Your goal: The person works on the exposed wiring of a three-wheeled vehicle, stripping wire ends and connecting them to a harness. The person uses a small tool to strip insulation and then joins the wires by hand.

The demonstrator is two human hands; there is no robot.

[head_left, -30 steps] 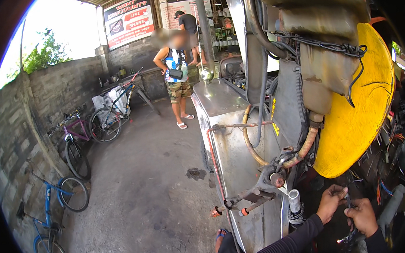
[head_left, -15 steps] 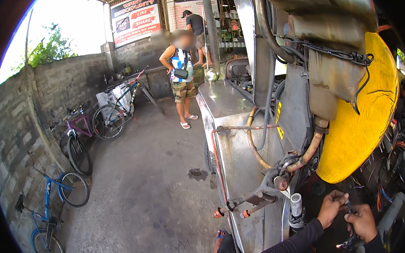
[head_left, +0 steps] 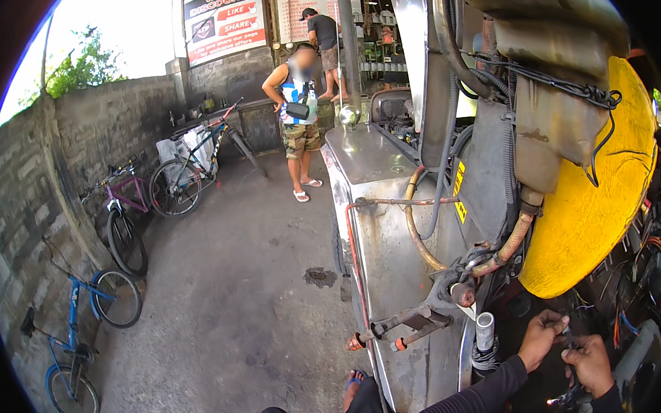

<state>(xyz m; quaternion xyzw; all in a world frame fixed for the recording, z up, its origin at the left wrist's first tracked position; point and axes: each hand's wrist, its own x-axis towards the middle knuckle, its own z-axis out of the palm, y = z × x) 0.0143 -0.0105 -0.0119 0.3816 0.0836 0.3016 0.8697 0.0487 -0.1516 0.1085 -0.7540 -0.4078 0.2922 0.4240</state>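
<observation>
The bare-metal vehicle body (head_left: 393, 240) stands left of the yellow panel (head_left: 595, 205). Pale sacks (head_left: 200, 148) lean by the far wall, contents hidden. Beyond the body's lower right edge, the left hand (head_left: 540, 342) and right hand (head_left: 591, 366) pinch a thin dark cable (head_left: 569, 336); it lies between them, long axis roughly up-down in view, left hand higher, neither nearer.

A slim, dark, cable-like piece (head_left: 568, 336) stood roughly upright between the two hands, gripped near its top by the fingertips of the left hand (head_left: 539, 340) and lower down by those of the right hand (head_left: 592, 364). Only a short stretch showed between them, too small to tell its finer detail
</observation>
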